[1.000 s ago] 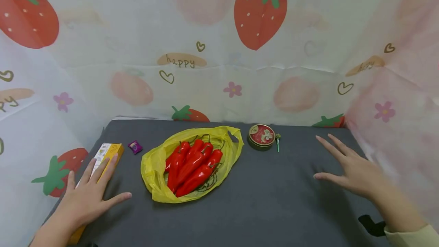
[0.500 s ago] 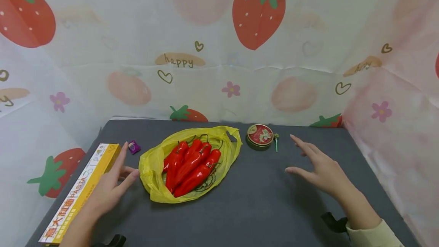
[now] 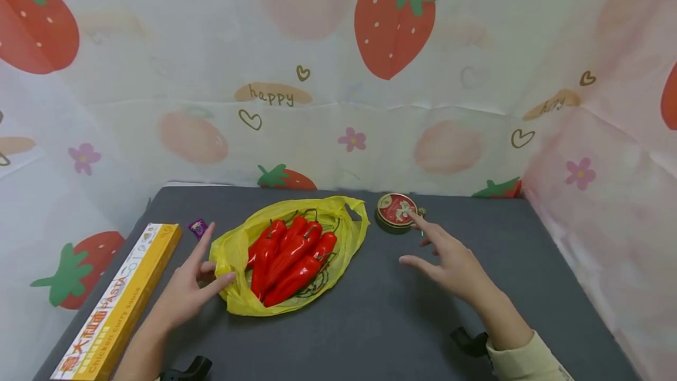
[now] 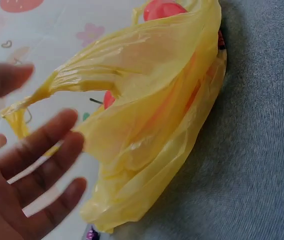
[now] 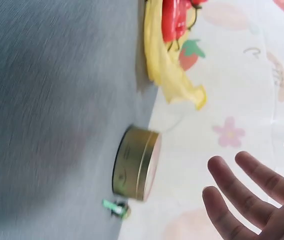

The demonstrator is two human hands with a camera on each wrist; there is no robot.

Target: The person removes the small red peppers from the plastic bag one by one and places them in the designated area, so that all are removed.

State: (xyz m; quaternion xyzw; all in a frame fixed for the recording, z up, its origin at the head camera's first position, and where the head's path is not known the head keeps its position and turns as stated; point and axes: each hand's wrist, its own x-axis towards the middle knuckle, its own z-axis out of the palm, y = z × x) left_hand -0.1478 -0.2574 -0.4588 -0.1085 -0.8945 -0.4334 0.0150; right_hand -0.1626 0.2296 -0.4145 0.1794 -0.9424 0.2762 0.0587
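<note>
A yellow plastic bag point(image 3: 351, 251) lies spread in the middle of the dark table, with several glossy red chili peppers point(image 3: 288, 263) inside. My left hand point(image 3: 187, 290) hovers at the bag's left rim, fingers loosely spread; in the left wrist view its fingertips point(image 4: 72, 142) come close to the yellow plastic, and I cannot tell whether they touch. On the other side, my right hand point(image 3: 455, 260) is in the air to the right of the bag, holding nothing. Its index finger overlaps the edge of a round red-lidded tin point(image 3: 394, 209) in the head view; the right wrist view shows them apart.
A long yellow and white pasta box point(image 3: 119, 304) lies along the table's left edge. Behind my left hand is a small purple packet point(image 3: 198, 228). A small green-stemmed item point(image 5: 116, 207) sits beside the tin. A strawberry-printed curtain point(image 3: 328, 75) stands behind the table.
Both hands have moved inward: the left from over the pasta box to the bag's left rim, the right leftward from the table's right side towards the bag. The view has shifted slightly.
</note>
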